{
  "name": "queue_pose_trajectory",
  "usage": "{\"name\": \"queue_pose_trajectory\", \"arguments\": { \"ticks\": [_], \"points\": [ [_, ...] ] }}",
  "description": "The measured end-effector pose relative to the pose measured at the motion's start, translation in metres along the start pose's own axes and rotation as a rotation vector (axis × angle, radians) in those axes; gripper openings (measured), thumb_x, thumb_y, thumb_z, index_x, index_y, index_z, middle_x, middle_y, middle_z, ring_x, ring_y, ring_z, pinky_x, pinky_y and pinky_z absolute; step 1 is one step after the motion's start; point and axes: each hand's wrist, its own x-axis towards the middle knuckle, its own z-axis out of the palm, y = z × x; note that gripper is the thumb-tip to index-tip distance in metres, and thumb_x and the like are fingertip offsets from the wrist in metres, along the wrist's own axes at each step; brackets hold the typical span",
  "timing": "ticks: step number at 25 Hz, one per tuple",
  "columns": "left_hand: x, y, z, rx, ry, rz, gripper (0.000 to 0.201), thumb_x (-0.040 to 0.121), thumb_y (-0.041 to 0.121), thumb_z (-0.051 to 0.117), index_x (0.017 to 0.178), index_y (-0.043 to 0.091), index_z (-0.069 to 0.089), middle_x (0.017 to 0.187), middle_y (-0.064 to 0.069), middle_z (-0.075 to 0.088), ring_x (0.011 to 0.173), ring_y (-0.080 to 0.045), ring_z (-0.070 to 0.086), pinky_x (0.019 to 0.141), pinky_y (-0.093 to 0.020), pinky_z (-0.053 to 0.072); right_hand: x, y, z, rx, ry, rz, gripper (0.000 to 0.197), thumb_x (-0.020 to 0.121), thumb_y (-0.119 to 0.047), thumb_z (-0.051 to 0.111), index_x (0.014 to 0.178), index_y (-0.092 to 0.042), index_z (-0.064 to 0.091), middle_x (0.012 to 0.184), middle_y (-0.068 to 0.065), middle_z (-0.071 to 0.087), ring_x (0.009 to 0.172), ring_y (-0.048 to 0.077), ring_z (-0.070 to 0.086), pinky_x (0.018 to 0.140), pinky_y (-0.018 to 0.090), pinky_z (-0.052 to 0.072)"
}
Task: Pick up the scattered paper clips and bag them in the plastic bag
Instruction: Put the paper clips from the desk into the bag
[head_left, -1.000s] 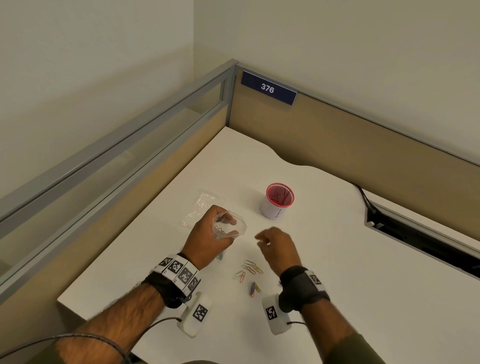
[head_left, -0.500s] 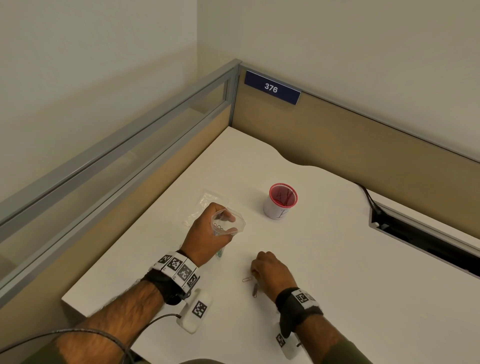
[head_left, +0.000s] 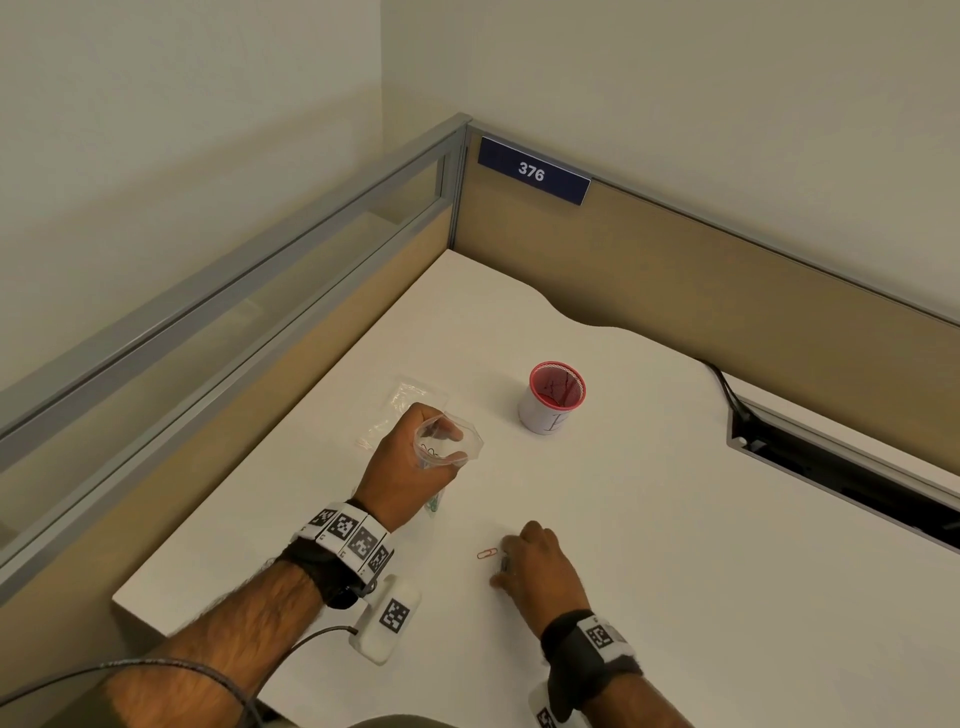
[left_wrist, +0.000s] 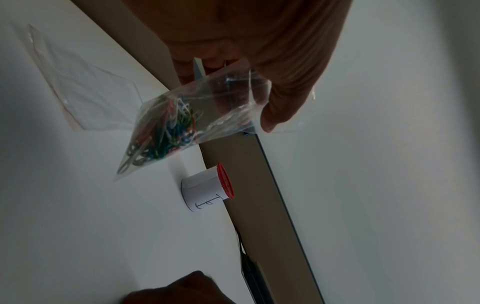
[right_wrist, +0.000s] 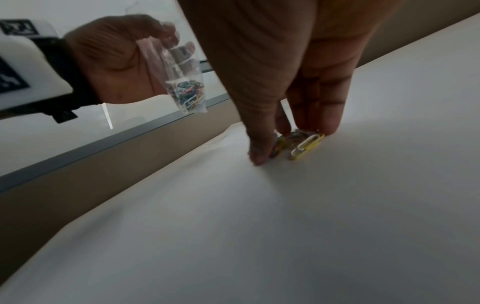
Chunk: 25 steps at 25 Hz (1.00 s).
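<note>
My left hand (head_left: 447, 446) holds a small clear plastic bag (head_left: 470, 444) above the white desk, mouth propped wide. Many coloured paper clips (left_wrist: 161, 133) fill the bag's lower corner. In the right wrist view the bag (right_wrist: 185, 86) hangs from the left hand (right_wrist: 116, 61). My right hand (head_left: 503, 564) is down on the desk nearer me. Its thumb and fingertips (right_wrist: 330, 127) pinch a small cluster of paper clips (right_wrist: 307, 146), a yellow and a white one showing. One red paper clip (head_left: 487, 554) lies loose just left of that hand.
A white cup with a red mesh rim (head_left: 555, 397) stands beyond the hands. A second, flat clear bag (head_left: 405, 410) lies behind my left hand. A dark cable slot (head_left: 831, 467) cuts the desk at right. Partition walls close the back and left; the desk edge (head_left: 156, 608) is near left.
My right hand dropped from beside the bag to the desk and closed over the scattered clips, covering all but the red one. The left hand kept the bag almost still.
</note>
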Motion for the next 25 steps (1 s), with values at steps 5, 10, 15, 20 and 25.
{"name": "queue_pose_trajectory", "arguments": {
  "ticks": [5, 10, 15, 20, 25],
  "points": [
    [0.000, 0.002, 0.001, 0.001, 0.000, -0.022, 0.037, 0.078, 0.001, 0.079, 0.106, 0.012, 0.058, 0.105, 0.005, 0.069, 0.109, -0.012, 0.063, 0.098, -0.020, 0.045, 0.004, -0.015, 0.007, -0.055, 0.073, -0.002, 0.016, 0.095, -0.009, 0.042, 0.099, -0.010, 0.057, 0.107, 0.010, 0.056, 0.099, 0.028, 0.054, 0.069, 0.030, 0.036],
    [0.000, -0.001, 0.001, 0.006, -0.024, -0.012, 0.036, 0.078, 0.004, 0.078, 0.106, 0.013, 0.058, 0.105, 0.002, 0.068, 0.111, -0.015, 0.063, 0.101, -0.028, 0.048, 0.026, -0.009, -0.012, 0.061, 0.050, 0.063, 0.017, 0.091, -0.011, 0.046, 0.097, -0.011, 0.062, 0.103, 0.009, 0.063, 0.092, 0.025, 0.059, 0.078, 0.029, 0.045],
    [0.002, -0.007, 0.001, 0.038, -0.038, -0.024, 0.036, 0.078, 0.009, 0.079, 0.105, 0.019, 0.058, 0.108, 0.001, 0.068, 0.112, -0.015, 0.063, 0.103, -0.035, 0.050, 0.034, 0.009, -0.049, 0.408, 0.086, 0.199, 0.008, 0.082, -0.005, 0.066, 0.081, -0.012, 0.070, 0.089, 0.008, 0.071, 0.074, 0.020, 0.065, 0.076, 0.033, 0.059],
    [0.001, -0.010, 0.007, 0.041, -0.048, -0.047, 0.037, 0.078, 0.006, 0.079, 0.105, 0.019, 0.057, 0.107, 0.001, 0.068, 0.113, -0.017, 0.063, 0.103, -0.039, 0.050, 0.013, -0.029, -0.124, 0.791, 0.315, 0.015, 0.006, 0.082, -0.004, 0.070, 0.086, -0.009, 0.072, 0.081, 0.006, 0.073, 0.062, 0.010, 0.066, 0.063, 0.018, 0.056],
    [-0.001, -0.004, 0.013, 0.038, -0.081, -0.023, 0.037, 0.077, 0.013, 0.079, 0.103, 0.026, 0.056, 0.105, 0.003, 0.068, 0.110, -0.017, 0.064, 0.095, -0.038, 0.054, 0.010, -0.077, -0.157, 0.793, 0.387, -0.206, 0.008, 0.083, -0.010, 0.071, 0.089, -0.014, 0.072, 0.083, 0.001, 0.072, 0.072, 0.010, 0.067, 0.069, 0.020, 0.058]
  ]
}}
